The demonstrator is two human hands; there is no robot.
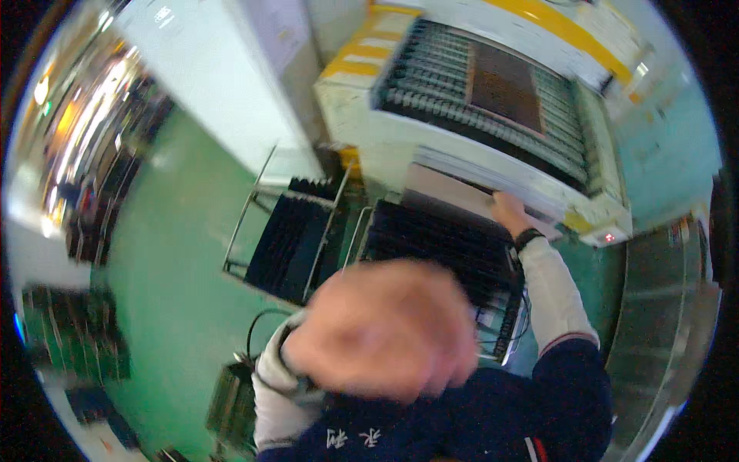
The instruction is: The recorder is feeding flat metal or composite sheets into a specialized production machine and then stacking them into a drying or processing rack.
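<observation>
My right hand (509, 213) is closed on the upper edge of a flat greyish board (443, 187). That board stands on edge between a dark slotted rack (439, 239) and the front of a roller machine. Its lower part is hidden by the rack. Large and blurred, my left hand (381, 327) is raised close to the camera, in front of the rack's near part. Its fingers are smeared, so I cannot make out their pose or anything held. On the machine's rollers (431, 69) lies a brown panel with a pale border (504, 86).
A second wheeled rack with black slots (289, 239) stands to the left, beside a white pillar (223, 77). Grey metal cabinets (658, 300) rise at the right. Green floor (169, 231) stretches along the left, with dark stacked items (73, 331) farther out.
</observation>
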